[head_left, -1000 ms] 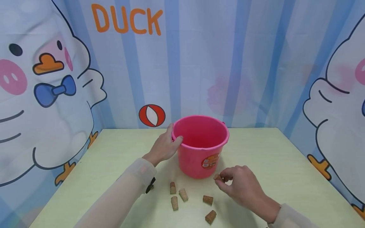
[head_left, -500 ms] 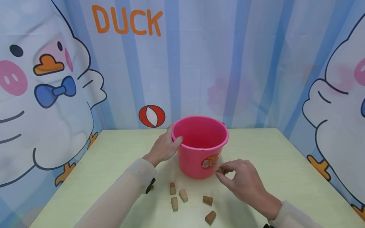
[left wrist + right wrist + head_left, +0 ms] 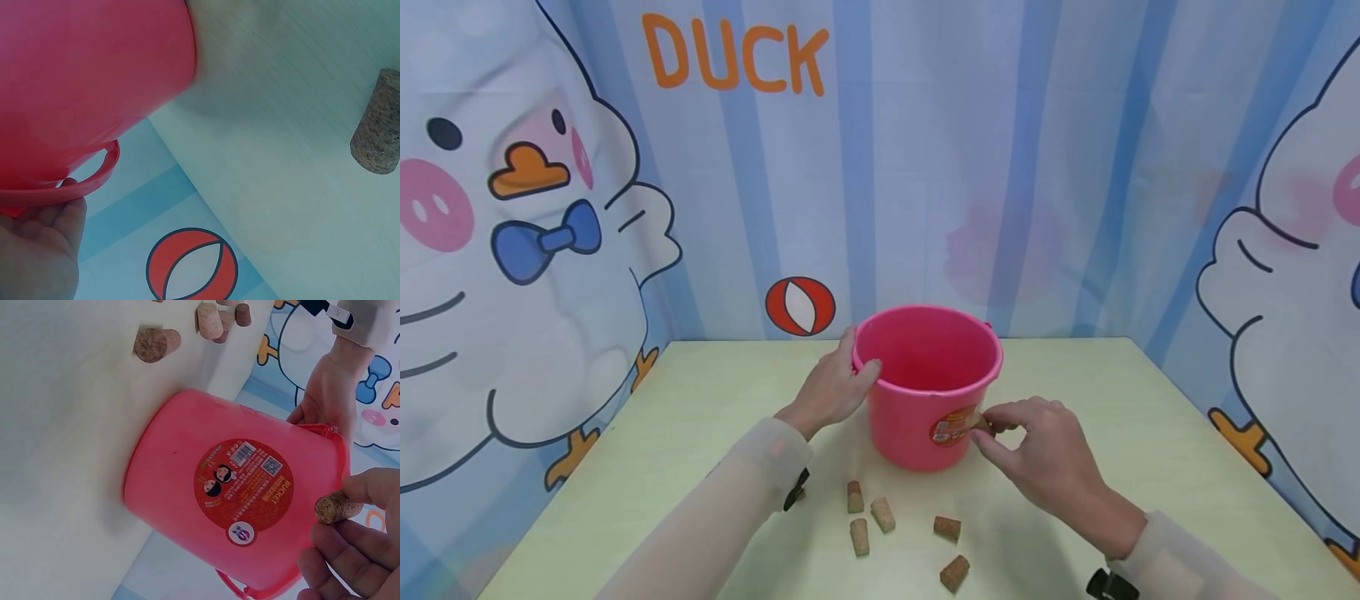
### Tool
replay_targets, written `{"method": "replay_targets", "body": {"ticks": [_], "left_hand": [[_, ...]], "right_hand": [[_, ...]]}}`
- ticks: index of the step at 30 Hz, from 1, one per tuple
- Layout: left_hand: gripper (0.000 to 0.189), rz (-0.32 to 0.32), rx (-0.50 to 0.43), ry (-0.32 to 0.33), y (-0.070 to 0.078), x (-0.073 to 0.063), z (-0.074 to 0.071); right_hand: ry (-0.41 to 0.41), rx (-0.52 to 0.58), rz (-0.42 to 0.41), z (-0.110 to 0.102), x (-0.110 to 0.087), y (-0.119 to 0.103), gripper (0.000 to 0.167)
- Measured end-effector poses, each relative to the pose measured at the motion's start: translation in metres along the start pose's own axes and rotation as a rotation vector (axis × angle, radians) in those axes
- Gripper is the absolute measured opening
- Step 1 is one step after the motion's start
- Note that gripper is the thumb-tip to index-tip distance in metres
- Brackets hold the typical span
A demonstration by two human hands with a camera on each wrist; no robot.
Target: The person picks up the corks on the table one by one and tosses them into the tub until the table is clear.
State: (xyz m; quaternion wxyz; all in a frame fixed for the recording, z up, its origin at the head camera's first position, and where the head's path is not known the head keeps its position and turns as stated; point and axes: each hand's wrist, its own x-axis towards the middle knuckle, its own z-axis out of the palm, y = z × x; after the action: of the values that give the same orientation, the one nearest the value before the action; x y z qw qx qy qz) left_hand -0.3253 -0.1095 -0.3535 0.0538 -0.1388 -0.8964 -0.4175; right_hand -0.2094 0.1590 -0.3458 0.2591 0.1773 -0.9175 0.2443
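Observation:
A pink bucket (image 3: 917, 421) stands upright on the pale table, a round red label on its side. My left hand (image 3: 831, 383) grips its left rim, thumb over the edge; in the left wrist view the fingers (image 3: 72, 219) curl under the rim by the handle. Between thumb and fingertips my right hand (image 3: 1048, 458) pinches a cork (image 3: 337, 507), held beside the bucket's right side below rim height. Several more corks lie in front of the bucket, among them a light one (image 3: 883, 514) and two darker ones, one (image 3: 947, 527) behind the other (image 3: 955, 573).
Behind the table (image 3: 700, 467) hangs a blue striped curtain (image 3: 925, 167) printed with ducks and a red ball. A further small object by the left cuff is mostly hidden by the sleeve. The bucket's handle (image 3: 231, 584) hangs at its rim.
My right hand has risen with the cork, from low by the bucket's base up along its right side. The left hand and the bucket have stayed in place.

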Motion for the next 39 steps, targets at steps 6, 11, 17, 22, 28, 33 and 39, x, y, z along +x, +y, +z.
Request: {"method": "replay_targets", "body": {"ticks": [6, 11, 17, 22, 28, 33, 39], "left_hand": [[0.075, 0.008, -0.002, 0.010, 0.001, -0.001, 0.000], [0.076, 0.006, -0.009, 0.016, 0.000, -0.001, 0.001], [0.079, 0.004, -0.008, 0.013, 0.000, -0.001, 0.001], [0.078, 0.004, -0.010, 0.013, 0.000, -0.001, 0.001], [0.077, 0.004, -0.016, 0.016, 0.000, -0.001, 0.001], [0.076, 0.003, -0.011, 0.020, 0.001, -0.001, 0.001], [0.075, 0.000, -0.015, 0.019, 0.000, -0.001, 0.001]], "right_hand": [[0.036, 0.014, -0.028, -0.006, 0.007, -0.003, 0.015], [0.049, 0.021, -0.031, -0.010, 0.012, -0.006, 0.018], [0.071, 0.017, -0.039, -0.014, 0.020, -0.009, 0.017], [0.087, 0.009, -0.053, -0.014, 0.027, -0.009, 0.014], [0.085, 0.008, -0.059, -0.013, 0.035, -0.009, 0.013], [0.089, 0.016, -0.064, -0.010, 0.043, -0.008, 0.014], [0.082, 0.032, -0.062, -0.007, 0.051, -0.009, 0.016]]}}
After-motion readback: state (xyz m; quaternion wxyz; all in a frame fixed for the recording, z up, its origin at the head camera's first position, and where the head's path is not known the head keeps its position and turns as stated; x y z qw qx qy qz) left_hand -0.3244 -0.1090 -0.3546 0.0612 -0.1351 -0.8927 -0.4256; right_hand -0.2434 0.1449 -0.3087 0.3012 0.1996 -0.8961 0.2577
